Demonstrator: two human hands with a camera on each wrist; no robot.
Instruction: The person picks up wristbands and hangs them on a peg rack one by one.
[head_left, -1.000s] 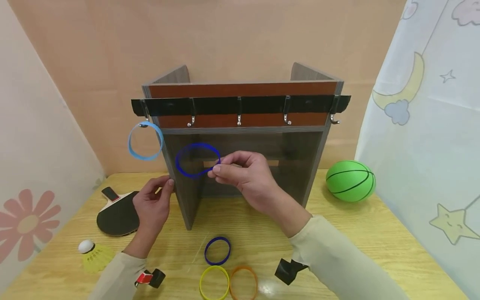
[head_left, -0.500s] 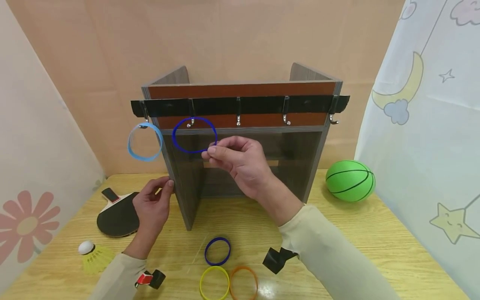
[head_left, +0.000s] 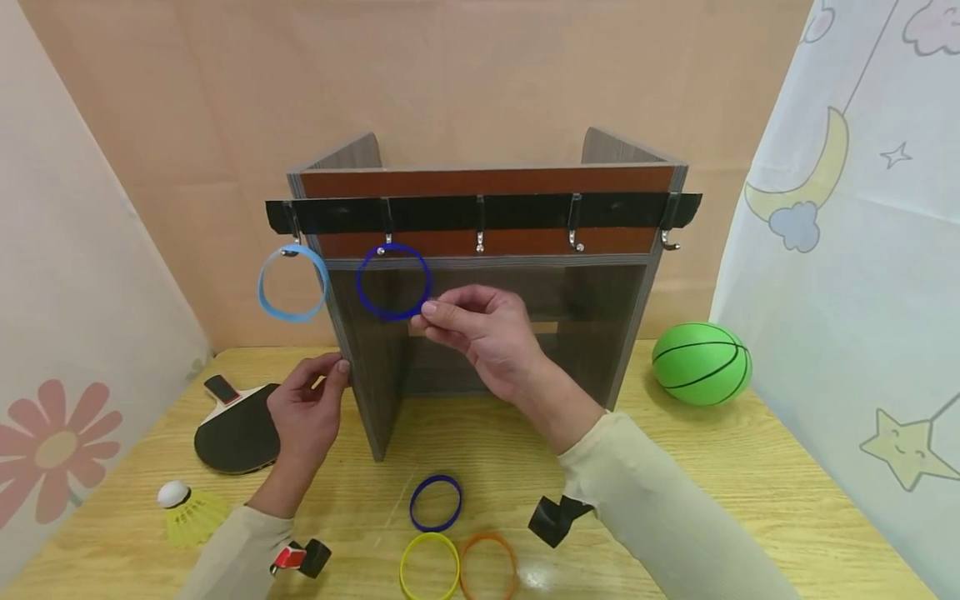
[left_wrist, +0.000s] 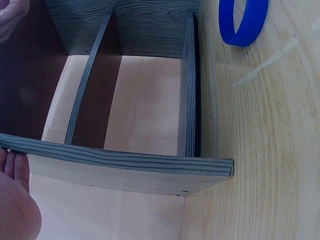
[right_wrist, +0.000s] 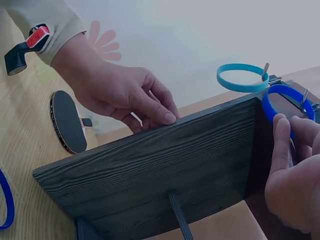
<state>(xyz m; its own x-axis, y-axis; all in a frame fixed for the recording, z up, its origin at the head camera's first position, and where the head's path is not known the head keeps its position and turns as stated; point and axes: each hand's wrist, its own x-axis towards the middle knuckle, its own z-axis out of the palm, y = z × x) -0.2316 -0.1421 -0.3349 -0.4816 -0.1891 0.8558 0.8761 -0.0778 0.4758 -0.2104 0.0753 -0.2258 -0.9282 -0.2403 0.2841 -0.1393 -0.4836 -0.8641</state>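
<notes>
My right hand [head_left: 480, 337] pinches a dark blue silicone wristband [head_left: 393, 319] at its lower right edge. The band's upper edge is right at the second hook [head_left: 387, 239] from the left; in the right wrist view that hook shows within the loop. A light blue wristband [head_left: 327, 279] hangs from the leftmost hook. My left hand [head_left: 307, 408] grips the left side panel [head_left: 363, 400] of the grey wooden shelf, thumb on its front edge and fingers on the outer face. The right wrist view shows this left hand [right_wrist: 125, 95] too.
On the table [head_left: 510, 467] in front lie another dark blue wristband [head_left: 413, 504], a yellow one [head_left: 402, 567] and an orange one [head_left: 513, 567]. A table tennis bat [head_left: 236, 433] and yellow shuttlecock [head_left: 193, 515] lie at left, a green ball [head_left: 701, 364] at right. Three more hooks continue rightward.
My right hand has risen with the blue wristband from below the rail to the second hook, then dipped slightly; the band has become rounder. The left hand has stayed on the panel.
</notes>
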